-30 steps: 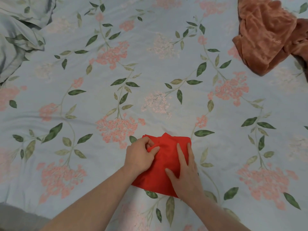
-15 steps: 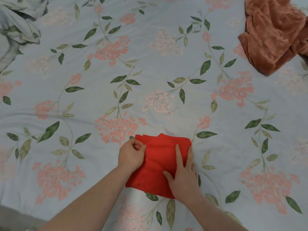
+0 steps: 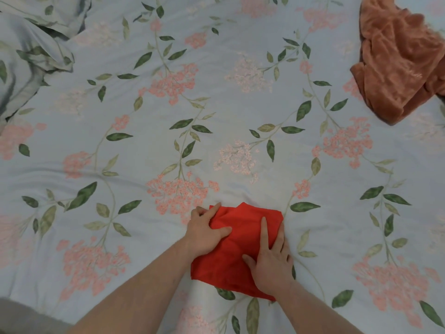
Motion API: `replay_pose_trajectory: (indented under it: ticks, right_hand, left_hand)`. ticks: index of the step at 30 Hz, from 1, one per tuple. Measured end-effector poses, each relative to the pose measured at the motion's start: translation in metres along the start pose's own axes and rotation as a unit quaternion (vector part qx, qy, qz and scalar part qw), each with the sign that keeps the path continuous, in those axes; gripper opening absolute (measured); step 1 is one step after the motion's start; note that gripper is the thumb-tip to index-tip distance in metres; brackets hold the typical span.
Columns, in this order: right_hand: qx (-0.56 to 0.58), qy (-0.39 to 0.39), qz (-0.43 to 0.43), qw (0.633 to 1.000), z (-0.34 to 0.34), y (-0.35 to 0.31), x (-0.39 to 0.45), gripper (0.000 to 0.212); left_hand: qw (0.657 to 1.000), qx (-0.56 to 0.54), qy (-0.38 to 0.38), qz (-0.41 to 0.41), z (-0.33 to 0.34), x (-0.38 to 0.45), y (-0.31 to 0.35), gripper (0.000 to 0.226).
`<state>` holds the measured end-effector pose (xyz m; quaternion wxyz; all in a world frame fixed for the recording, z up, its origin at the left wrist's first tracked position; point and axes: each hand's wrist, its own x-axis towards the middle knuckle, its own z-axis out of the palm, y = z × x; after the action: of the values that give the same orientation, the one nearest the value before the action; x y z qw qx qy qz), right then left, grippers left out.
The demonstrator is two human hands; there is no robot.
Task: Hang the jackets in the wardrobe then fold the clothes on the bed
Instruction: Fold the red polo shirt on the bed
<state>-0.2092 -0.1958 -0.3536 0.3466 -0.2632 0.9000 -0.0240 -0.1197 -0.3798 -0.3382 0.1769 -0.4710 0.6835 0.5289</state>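
A small folded red cloth (image 3: 243, 220) lies on the floral bedspread (image 3: 240, 112) near the front edge. My left hand (image 3: 206, 233) rests on the cloth's left edge, fingers stretched toward its top-left corner and thumb laid across the fabric. On the right half of the cloth, my right hand (image 3: 269, 257) presses flat with straight fingers pointing away from me. A crumpled rust-brown garment (image 3: 399, 66) sits at the far right corner of the bed, well away from both hands.
A bunched-up part of the same floral bedding (image 3: 31, 49) is heaped at the far left. A strip of grey floor (image 3: 16, 317) shows at the bottom left beyond the bed's edge.
My left hand has gone from pinching the cloth's top-left edge with curled fingers to lying on it with straighter fingers. The right hand stays pressed on the cloth.
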Motion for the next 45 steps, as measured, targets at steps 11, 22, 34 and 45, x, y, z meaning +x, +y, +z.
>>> replay_pose_trajectory:
  ticks: [11, 22, 34, 45]
  right_hand:
    - [0.528, 0.007, 0.058, 0.847, -0.02, 0.031, -0.012, 0.093]
    - [0.578, -0.13, 0.05, 0.804, -0.129, 0.032, -0.14, 0.061]
    - [0.492, -0.239, -0.091, 0.832, -0.275, 0.067, -0.372, 0.08]
    - [0.398, -0.314, -0.249, 0.825, -0.286, -0.022, -0.479, 0.086]
  left_hand:
    - [0.99, -0.137, 0.017, -0.005, 0.02, -0.048, -0.034, 0.084]
    - [0.962, -0.262, 0.073, 0.0, 0.032, -0.227, 0.029, 0.075]
    - [0.932, -0.325, 0.144, 0.072, 0.069, -0.528, 0.104, 0.066]
    - [0.853, -0.377, 0.357, 0.052, 0.062, -0.679, 0.066, 0.07]
